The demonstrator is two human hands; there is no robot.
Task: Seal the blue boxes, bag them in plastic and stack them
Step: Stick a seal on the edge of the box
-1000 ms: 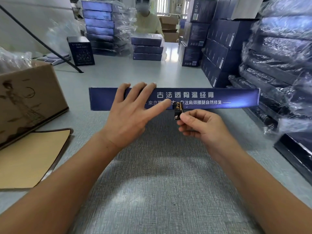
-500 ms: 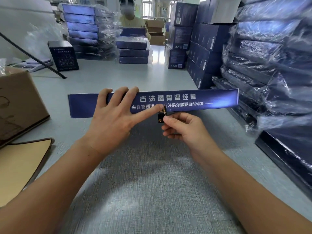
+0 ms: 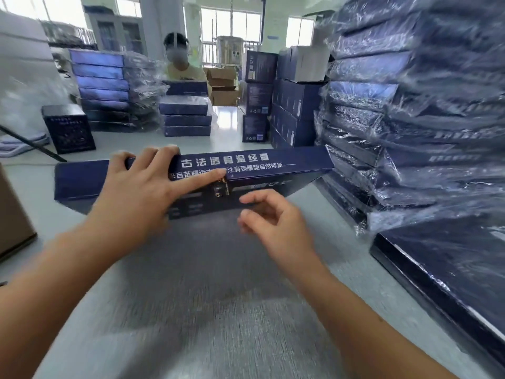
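Since prev. frame: R hand [image 3: 273, 222] has let go of the small dark seal sticker [image 3: 220, 188], which now sits on the blue box [image 3: 273, 165] at mid-length, across the edge between the lettered side and the dark printed face below it. Box has tipped, so that the dark face now shows.

L hand [image 3: 144, 192]: fingers hooked over box's top edge, thumb stretched along lettered side, tip right at the sticker. It grips the box.

R hand: just in front of box, near the sticker, not touching. Fingers loosely curled, nothing held.

Box lies crosswise on grey surface [image 3: 191, 310], long side toward camera, white lettering readable. Its R end is close to the plastic-wrapped stack [image 3: 410, 132]; contact unclear.

Bkgd: 2nd person [image 3: 181, 69] across the surface, behind a low stack of three blue boxes [image 3: 185, 116]. Taller wrapped stack [image 3: 109, 88] at back L, small black box [image 3: 68, 129] beside it. Upright dark cartons [image 3: 289, 113] at back R. Brown carton [image 3: 13, 214] at L edge. Hands slightly motion-blurred.
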